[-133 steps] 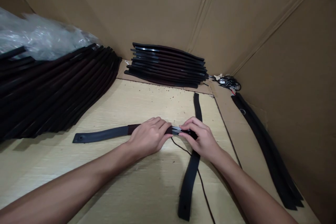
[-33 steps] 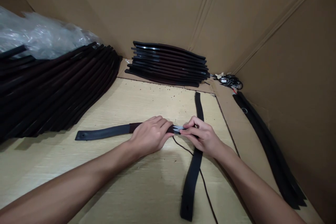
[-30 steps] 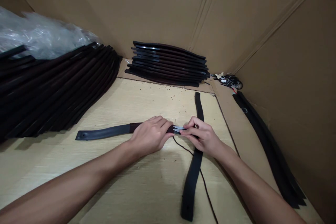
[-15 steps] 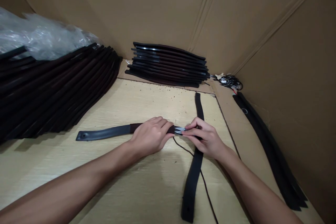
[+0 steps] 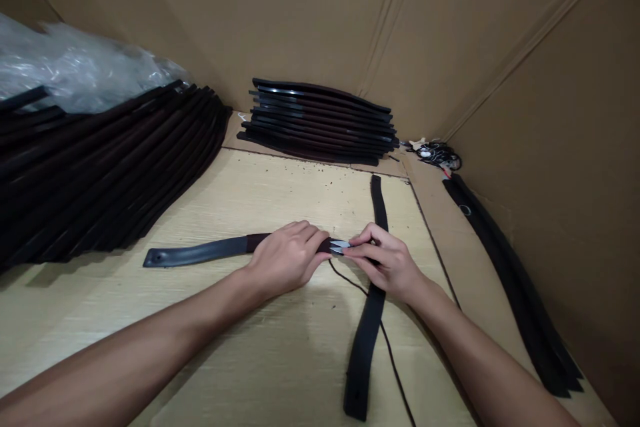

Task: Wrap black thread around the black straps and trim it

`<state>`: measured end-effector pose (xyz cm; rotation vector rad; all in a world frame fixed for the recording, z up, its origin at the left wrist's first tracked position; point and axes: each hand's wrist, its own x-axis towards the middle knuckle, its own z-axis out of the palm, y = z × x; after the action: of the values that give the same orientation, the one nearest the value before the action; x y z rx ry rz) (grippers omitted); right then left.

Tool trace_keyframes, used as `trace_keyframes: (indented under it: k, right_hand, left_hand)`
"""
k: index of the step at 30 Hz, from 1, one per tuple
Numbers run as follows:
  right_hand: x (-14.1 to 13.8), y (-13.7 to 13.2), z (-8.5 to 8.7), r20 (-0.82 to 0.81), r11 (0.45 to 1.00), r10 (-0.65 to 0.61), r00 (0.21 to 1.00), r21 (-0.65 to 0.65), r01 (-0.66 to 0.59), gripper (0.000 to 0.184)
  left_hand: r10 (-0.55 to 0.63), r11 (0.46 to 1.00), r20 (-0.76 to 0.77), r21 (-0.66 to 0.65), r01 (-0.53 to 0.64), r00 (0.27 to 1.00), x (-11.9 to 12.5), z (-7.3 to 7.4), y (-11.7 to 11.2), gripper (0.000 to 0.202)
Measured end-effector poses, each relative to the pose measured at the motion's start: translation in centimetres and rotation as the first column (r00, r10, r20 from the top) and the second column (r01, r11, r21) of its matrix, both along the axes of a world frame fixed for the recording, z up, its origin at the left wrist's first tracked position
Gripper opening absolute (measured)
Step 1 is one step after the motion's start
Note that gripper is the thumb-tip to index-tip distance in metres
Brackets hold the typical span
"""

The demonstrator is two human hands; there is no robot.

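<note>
My left hand [image 5: 290,257] is closed over a black strap [image 5: 200,253] with a dark maroon wrapped middle, pressing it to the table. A punched hole shows at the strap's left end. In my right hand [image 5: 387,259] are small thread snips [image 5: 340,247], pinched between thumb and fingers. Their two pointed blades are parted and meet the maroon wrap just beside my left fingertips. A thin dark cord [image 5: 393,353] trails from there toward the front edge of view. Crossing beneath my right hand lies a second black strap [image 5: 369,340].
A large heap of dark straps [image 5: 115,173] lies left, with clear plastic wrap [image 5: 100,73] behind it. Another strap stack [image 5: 320,123] stands at the back by the cardboard wall [image 5: 250,7]. Tangled cord scraps [image 5: 437,155] sit in the corner; more black straps [image 5: 510,280] lie right.
My right hand has shifted slightly left, bringing the snips' blades closer onto the maroon wrap. My left hand keeps its hold on the strap.
</note>
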<state>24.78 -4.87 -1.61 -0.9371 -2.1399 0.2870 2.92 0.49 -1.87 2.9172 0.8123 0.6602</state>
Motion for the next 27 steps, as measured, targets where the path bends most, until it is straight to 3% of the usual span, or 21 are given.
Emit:
trace_keyframes:
  k: [27]
  right_hand:
    - [0.5, -0.3, 0.7, 0.012, 1.0, -0.017, 1.0, 0.008, 0.017, 0.02]
  left_hand:
    - [-0.007, 1.0, 0.022, 0.003, 0.007, 1.0, -0.1, -0.2, 0.0, 0.027]
